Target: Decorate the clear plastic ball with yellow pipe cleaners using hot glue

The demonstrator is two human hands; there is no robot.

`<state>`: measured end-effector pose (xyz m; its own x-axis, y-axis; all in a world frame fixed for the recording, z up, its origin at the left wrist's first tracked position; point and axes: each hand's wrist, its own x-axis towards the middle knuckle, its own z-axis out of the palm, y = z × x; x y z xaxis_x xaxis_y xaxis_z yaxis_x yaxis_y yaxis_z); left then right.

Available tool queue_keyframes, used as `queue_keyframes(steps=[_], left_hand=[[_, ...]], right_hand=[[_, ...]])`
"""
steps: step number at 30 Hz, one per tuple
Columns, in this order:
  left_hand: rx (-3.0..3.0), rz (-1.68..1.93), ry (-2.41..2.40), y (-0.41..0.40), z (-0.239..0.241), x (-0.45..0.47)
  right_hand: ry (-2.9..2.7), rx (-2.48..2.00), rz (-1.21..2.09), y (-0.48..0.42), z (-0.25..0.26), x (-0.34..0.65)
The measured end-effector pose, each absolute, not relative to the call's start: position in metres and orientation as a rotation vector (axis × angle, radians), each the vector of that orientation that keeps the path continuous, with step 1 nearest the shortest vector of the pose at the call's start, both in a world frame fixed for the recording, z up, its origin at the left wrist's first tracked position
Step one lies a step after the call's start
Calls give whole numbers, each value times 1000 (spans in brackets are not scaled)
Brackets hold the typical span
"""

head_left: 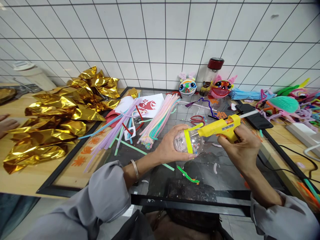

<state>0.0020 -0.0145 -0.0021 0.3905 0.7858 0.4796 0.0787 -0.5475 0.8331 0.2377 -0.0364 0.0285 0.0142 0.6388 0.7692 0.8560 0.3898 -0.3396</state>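
My left hand (172,145) is wrapped round a clear plastic ball (187,141) that has a yellow-green band around it. My right hand (240,146) grips a yellow glue gun (221,126), whose nozzle points left and touches the band on the ball. Both hands hover over a dark glass work mat (212,166). A short green pipe cleaner piece (187,175) lies on the mat just below the ball.
Crumpled gold foil (60,113) covers the wooden table at left, where another person's fingers (7,124) show. Pastel pipe cleaners (157,118) and a red paper cutout (147,106) lie behind. Two painted masks (188,86), a red-lidded jar (211,76), a black phone (253,116) and yarn (285,104) crowd the back right.
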Motion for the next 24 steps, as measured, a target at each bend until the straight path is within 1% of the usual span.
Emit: queue_keyframes(steps=[13,24], left_hand=[[1996,1226,664,-14,-2,2],[1976,1225,676,-15,-2,2]], right_hand=[[-1689,-1338,-366,-35,27,239],[-1706,-1338,-338,-36,29,239]])
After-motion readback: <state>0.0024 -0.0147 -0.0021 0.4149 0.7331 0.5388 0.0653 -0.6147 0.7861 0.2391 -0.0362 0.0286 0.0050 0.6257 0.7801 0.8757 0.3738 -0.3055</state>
